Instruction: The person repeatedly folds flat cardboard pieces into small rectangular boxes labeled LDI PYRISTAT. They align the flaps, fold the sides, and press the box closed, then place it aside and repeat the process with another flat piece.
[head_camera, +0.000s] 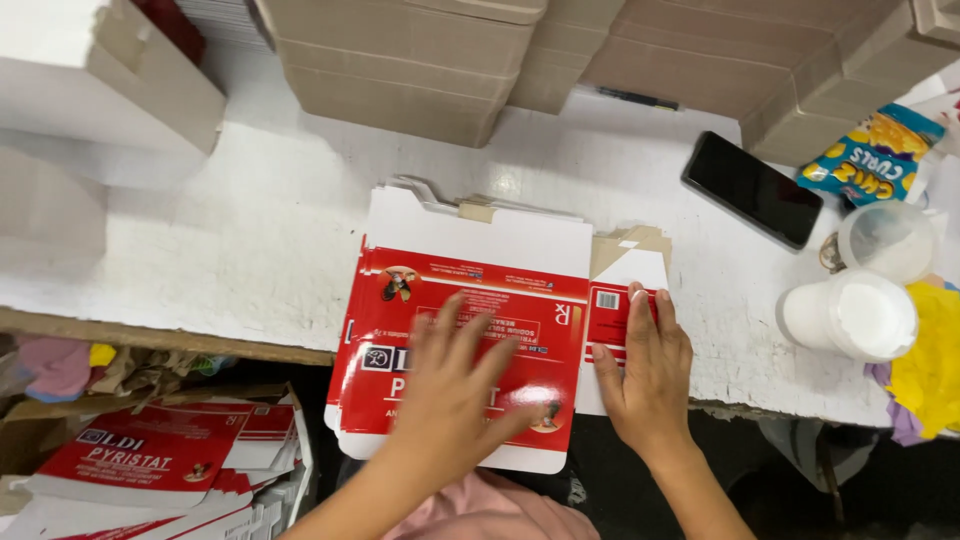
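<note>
A stack of flat red and white carton blanks (470, 260) lies at the near edge of the white table (250, 240). My left hand (455, 385) lies flat on the red face of the top blank, fingers spread. My right hand (645, 370) presses flat on the red side flap (607, 318) at the blank's right edge, fingers together and pointing away from me. Neither hand grips anything. Brown cardboard of lower blanks shows at the stack's far right corner.
Piles of folded brown cartons (420, 60) line the back of the table. A black phone (752, 188), a snack bag (872, 155) and two white plastic cups (850, 315) sit at the right. More red blanks (170, 460) lie in a box below left.
</note>
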